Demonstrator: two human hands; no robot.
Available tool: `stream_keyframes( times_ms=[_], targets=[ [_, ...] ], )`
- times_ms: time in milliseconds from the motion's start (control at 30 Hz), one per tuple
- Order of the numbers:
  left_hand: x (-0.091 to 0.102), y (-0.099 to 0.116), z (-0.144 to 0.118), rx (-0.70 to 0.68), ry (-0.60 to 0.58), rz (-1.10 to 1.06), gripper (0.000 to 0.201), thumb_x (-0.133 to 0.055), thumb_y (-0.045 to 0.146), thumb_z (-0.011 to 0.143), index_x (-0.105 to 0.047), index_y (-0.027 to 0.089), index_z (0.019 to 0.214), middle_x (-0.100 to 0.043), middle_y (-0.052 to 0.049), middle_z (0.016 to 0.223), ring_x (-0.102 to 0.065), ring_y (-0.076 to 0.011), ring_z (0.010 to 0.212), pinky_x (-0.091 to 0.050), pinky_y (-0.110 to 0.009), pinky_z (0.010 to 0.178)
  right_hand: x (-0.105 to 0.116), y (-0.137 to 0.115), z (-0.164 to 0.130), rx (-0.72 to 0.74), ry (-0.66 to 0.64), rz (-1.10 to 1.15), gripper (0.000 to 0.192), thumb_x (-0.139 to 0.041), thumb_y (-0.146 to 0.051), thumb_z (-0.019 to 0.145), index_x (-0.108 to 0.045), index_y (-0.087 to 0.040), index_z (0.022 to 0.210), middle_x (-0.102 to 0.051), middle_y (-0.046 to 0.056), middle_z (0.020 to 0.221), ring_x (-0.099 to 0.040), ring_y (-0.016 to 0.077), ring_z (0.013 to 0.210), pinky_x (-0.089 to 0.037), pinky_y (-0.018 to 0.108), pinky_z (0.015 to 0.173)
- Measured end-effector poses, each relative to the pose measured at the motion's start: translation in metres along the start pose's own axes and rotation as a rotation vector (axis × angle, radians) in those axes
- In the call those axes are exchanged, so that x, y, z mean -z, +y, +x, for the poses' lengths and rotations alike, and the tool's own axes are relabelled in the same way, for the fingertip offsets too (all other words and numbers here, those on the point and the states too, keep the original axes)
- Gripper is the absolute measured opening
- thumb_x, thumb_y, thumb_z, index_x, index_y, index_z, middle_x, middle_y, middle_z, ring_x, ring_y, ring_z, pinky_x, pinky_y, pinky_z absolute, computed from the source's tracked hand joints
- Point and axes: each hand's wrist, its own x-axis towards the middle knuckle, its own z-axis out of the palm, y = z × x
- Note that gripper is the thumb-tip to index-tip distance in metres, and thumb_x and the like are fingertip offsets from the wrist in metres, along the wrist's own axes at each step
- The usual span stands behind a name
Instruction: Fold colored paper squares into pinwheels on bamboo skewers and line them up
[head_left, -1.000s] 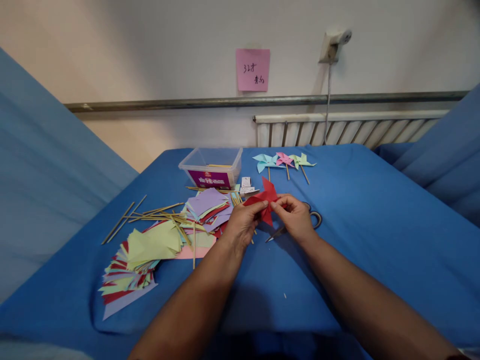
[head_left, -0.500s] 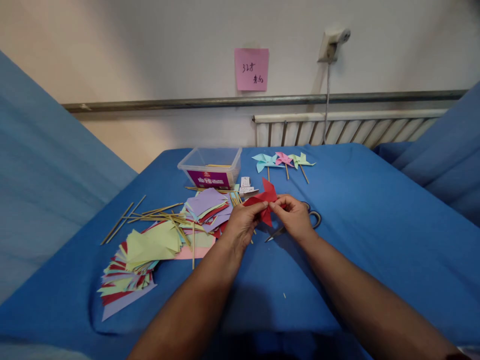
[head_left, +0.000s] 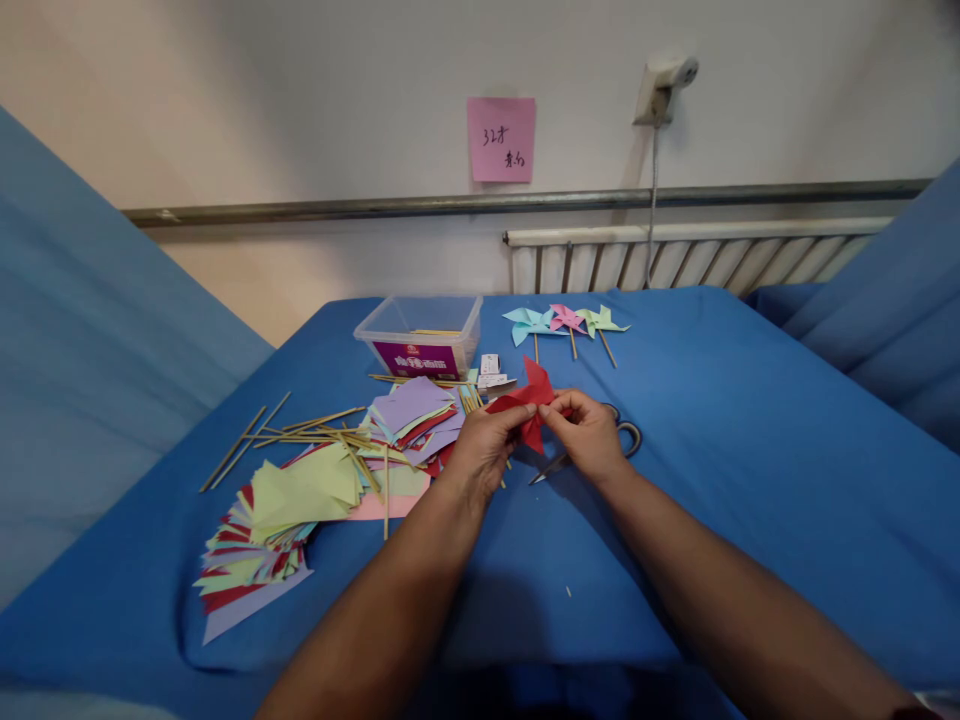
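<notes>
- Right in the middle of the action, the red paper pinwheel (head_left: pixel 538 376) sits between two hands above the blue cloth (head_left: pixel 757 460), one blade pointing up, one down
- Left hand (head_left: pixel 486 440) closed in a pinch: thumb across the front near the centre, the other fingers tucked mostly out of sight behind the paper
- Right hand (head_left: pixel 594 432) closed as well, thumb and forefinger nipping the paper close to the centre, and the two thumb tips all but meet!
- It looks like delicate centre work, so here's the way to do it well: left thumb firm on the gathered folds, right fingertips making only small, careful moves
- Go light out on the blades, because a hard squeeze could crease them, and a loose middle could let the folds spring open
- A stick in that grip? Cannot tell; thin stick ends (head_left: pixel 503 484) show below the left hand, held or just lying there
- Scissors (head_left: pixel 549 470) lie on the cloth, partly hidden by the right hand, so mind the blade
- Over on the left, paper sheets (head_left: pixel 306 490) and loose sticks (head_left: pixel 315 434), with a plastic tub (head_left: pixel 466 345) behind
- Up at the back, three pinwheels: light blue (head_left: pixel 528 322), pink (head_left: pixel 567 318), pale green (head_left: pixel 601 321)
</notes>
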Motion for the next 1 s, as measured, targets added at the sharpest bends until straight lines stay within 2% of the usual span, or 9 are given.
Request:
stream_keyframes(
  times_ms=[233, 667, 1000],
  targets=[
    [0.0003, -0.0008, 0.0008, 0.005, 0.004, 0.010, 0.028, -0.083, 0.016, 0.050, -0.071, 0.011, 0.075, -0.070, -0.005, 0.070, -0.064, -0.0145, 0.061, -0.049, -0.026, 0.062, 0.0002, 0.0008, 0.0002, -0.008, 0.008, -0.012, 0.023, -0.069, -0.039, 0.072, -0.063, -0.020, 0.062, -0.064, 0.002, 0.071, -0.056, 0.0154, 0.066, -0.045, 0.028, 0.062],
    [-0.0021, 0.0006, -0.0010, 0.007, 0.022, 0.014, 0.025, -0.082, 0.015, 0.049, -0.071, 0.011, 0.071, -0.069, -0.004, 0.066, -0.062, -0.0139, 0.059, -0.048, -0.025, 0.060, 0.0000, -0.0003, -0.0008, -0.003, -0.020, -0.062, 0.027, -0.066, -0.042, 0.074, -0.060, -0.018, 0.062, -0.065, 0.004, 0.078, -0.057, 0.0148, 0.069, -0.045, 0.027, 0.064],
    [0.0005, -0.0013, 0.0011, 0.010, -0.003, 0.015, 0.031, -0.085, 0.017, 0.048, -0.072, 0.010, 0.075, -0.070, -0.005, 0.069, -0.063, -0.0146, 0.061, -0.049, -0.025, 0.061, -0.0005, 0.0020, 0.0000, -0.014, -0.010, -0.046, 0.027, -0.065, -0.042, 0.074, -0.059, -0.018, 0.063, -0.065, 0.004, 0.079, -0.056, 0.0137, 0.066, -0.045, 0.027, 0.064]
  ],
)
